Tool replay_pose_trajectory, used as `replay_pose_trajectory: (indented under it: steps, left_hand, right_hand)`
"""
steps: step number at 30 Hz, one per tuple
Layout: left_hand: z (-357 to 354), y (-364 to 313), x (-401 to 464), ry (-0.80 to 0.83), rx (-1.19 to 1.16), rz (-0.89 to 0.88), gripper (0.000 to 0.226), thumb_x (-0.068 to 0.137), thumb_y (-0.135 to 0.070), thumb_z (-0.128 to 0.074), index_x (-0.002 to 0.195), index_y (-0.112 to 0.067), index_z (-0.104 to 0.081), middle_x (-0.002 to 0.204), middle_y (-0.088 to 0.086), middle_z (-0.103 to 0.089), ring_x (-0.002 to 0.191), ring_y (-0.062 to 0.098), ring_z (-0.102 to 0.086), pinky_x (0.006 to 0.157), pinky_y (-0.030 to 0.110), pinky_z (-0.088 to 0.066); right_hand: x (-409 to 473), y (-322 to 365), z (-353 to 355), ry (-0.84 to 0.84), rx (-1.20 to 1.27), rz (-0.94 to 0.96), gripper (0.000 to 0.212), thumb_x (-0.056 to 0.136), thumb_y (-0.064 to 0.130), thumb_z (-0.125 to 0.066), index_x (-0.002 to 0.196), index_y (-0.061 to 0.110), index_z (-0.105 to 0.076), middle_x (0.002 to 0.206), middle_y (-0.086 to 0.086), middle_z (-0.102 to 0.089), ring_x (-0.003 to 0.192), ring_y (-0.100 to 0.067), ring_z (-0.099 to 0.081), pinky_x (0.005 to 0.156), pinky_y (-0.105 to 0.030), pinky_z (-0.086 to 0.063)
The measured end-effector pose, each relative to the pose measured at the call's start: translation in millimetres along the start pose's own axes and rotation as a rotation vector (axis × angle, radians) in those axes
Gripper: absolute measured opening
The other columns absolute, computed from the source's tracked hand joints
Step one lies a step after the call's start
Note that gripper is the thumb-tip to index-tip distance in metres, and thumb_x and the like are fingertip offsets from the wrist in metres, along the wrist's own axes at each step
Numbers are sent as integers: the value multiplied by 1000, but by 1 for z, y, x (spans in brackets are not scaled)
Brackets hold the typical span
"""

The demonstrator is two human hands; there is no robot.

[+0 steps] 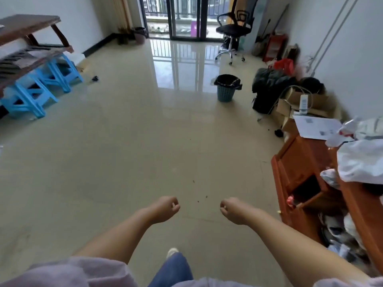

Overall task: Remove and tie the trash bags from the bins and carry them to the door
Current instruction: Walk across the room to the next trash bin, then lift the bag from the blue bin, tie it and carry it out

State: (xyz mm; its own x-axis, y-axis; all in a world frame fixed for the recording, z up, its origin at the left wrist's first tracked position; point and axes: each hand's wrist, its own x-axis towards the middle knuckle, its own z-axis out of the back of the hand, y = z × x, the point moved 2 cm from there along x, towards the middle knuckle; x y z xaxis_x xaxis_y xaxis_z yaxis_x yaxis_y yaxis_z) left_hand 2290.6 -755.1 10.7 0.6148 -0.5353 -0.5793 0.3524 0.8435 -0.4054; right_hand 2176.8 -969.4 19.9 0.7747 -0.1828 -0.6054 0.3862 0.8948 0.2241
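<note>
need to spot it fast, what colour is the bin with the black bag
Grey-blue lattice bin, lined with a black bag; head view.

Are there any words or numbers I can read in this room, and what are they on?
None can be read.
The white paper on the wooden cabinet has grey printed patches, too blurred to read.
The white power strip on the cardboard boxes shows no readable marks.

Daylight pours in through the balcony door [184, 17] ahead of me and throws a bright glare across the glossy floor [124, 141]. The room reads evenly bright with soft shadows. Edges bow outward and look smeared, especially the stools [39, 88].
</note>
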Motion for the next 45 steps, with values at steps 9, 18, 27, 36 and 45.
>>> replay_pose_trajectory:
  steps: [9,18,27,36,45]
  left_hand:
    - [150,-3,208,26,117,-45,33,95,-36,-42,114,-14,-58,119,8,-63,108,26,-58,89,30,-45]
    - [294,-53,385,60,179,-93,34,96,-38,-40,117,-17,-57,117,8,-65,111,26,-57,92,31,-45]
    - [414,-121,585,59,137,-94,35,97,-36,-40,117,-13,-57,118,9,-64,108,27,-58,91,32,-46]
    - [532,-148,759,76,146,-97,36,97,-34,-40,118,-12,-57,119,10,-63,108,27,-58,91,32,-46]
    - [698,-164,959,79,281,-200,35,97,-37,-39,118,-15,-57,119,6,-64,108,26,-59,90,32,-46]
  right_hand:
    - [193,-22,134,16,39,-75,37,99,29,-35,120,5,-56,127,-17,-57,113,-32,-56,92,-33,-45]
    - [346,-59,264,21,119,-128,36,98,25,-35,116,2,-56,123,-20,-58,110,-33,-56,87,-33,-44]
    - [528,-121,423,-8,112,-107,35,97,24,-36,114,3,-58,122,-20,-60,110,-33,-57,87,-34,-45]
    - [692,-161,570,5,39,-128,37,97,28,-34,119,7,-56,126,-15,-58,113,-31,-56,86,-32,-45]
    - [866,-169,687,-30,230,-279,35,97,31,-35,117,9,-56,127,-14,-58,114,-31,-55,92,-34,-45]
